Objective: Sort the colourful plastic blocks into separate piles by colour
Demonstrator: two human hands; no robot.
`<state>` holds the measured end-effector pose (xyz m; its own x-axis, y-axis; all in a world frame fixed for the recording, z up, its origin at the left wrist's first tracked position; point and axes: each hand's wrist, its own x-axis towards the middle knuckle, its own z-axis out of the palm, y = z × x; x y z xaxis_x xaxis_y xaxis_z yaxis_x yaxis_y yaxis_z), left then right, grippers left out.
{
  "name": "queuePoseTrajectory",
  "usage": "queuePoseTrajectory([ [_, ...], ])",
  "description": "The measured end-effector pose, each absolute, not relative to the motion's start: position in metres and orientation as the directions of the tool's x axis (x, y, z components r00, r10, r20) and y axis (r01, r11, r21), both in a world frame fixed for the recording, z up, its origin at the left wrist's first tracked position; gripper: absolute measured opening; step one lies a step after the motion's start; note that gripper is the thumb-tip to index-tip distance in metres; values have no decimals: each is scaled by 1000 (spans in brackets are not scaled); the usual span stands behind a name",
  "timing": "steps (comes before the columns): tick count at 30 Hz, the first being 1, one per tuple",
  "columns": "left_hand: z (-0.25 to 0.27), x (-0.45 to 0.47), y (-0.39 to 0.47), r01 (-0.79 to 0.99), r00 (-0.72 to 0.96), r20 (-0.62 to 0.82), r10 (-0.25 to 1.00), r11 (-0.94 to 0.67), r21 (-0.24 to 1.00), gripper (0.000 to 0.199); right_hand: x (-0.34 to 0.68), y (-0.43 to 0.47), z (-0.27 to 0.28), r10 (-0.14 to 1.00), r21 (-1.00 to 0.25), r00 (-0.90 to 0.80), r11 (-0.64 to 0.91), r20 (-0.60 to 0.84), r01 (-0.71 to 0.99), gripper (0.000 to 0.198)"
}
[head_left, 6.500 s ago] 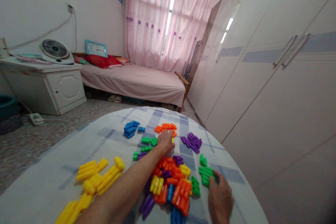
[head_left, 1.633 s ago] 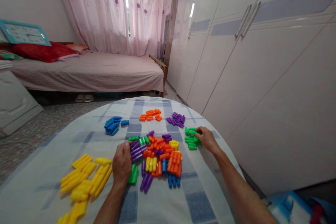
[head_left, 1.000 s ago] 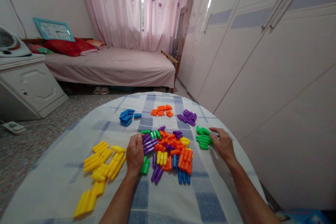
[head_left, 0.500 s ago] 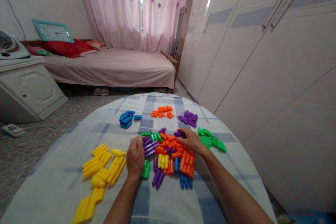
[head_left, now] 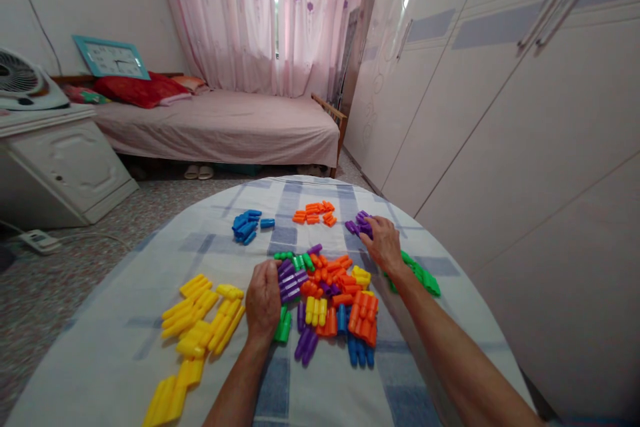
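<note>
A mixed pile of bullet-shaped plastic building pieces in orange, purple, yellow, green and blue lies mid-table. My left hand rests cupped along its left side, against a joined purple block; some of its fingers are hidden. My right hand reaches to the purple heap at the back right. Its fingers are closed at a purple piece, partly covered by the hand. Green pieces lie just right of that wrist, partly behind the forearm.
Yellow pieces are spread at the left. Blue pieces and orange pieces lie toward the back. A checked cloth covers the round table. Beyond stand a bed and a wardrobe.
My right hand has moved from the mixed pile outward to the purple heap, carrying a purple piece. Yellow pieces it was covering now show. My left hand keeps its place.
</note>
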<state>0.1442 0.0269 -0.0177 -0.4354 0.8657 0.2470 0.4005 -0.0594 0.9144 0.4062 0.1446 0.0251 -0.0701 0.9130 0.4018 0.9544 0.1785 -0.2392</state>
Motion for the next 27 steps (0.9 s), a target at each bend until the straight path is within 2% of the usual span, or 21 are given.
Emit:
queuePoseTrajectory([
  [4,-17,144,27,409,-436,253,864,-61,911,41,368,134,24,866,-435,-389,495,313,752,36],
  [6,-18,144,27,411,-439,254,862,-59,910,40,348,131,22,824,-514,-505,559,257,650,37],
  [8,-18,144,28,410,-436,251,864,-58,910,40,333,130,19,818,-546,-534,554,216,628,39],
  [11,-19,144,28,401,-431,247,868,-61,914,40,323,129,18,861,-559,-481,485,167,673,36],
  [14,-19,143,28,402,-434,244,867,-56,914,40,326,126,20,886,-567,-443,437,137,698,24],
  [16,-19,144,28,404,-434,244,867,-55,913,40,334,126,22,891,-558,-423,437,164,706,19],
  [19,-19,144,27,401,-429,250,868,-64,914,39,356,134,29,905,-516,-314,422,286,745,19],
  [21,-19,144,27,403,-428,259,866,-74,912,40,376,145,35,911,-472,-163,341,378,813,20],
  [24,-19,145,27,414,-427,276,861,-85,906,40,405,164,41,893,-385,61,130,446,914,22],
  [27,-18,144,27,415,-431,277,859,-84,906,40,422,175,39,905,-306,116,16,409,952,24],
])
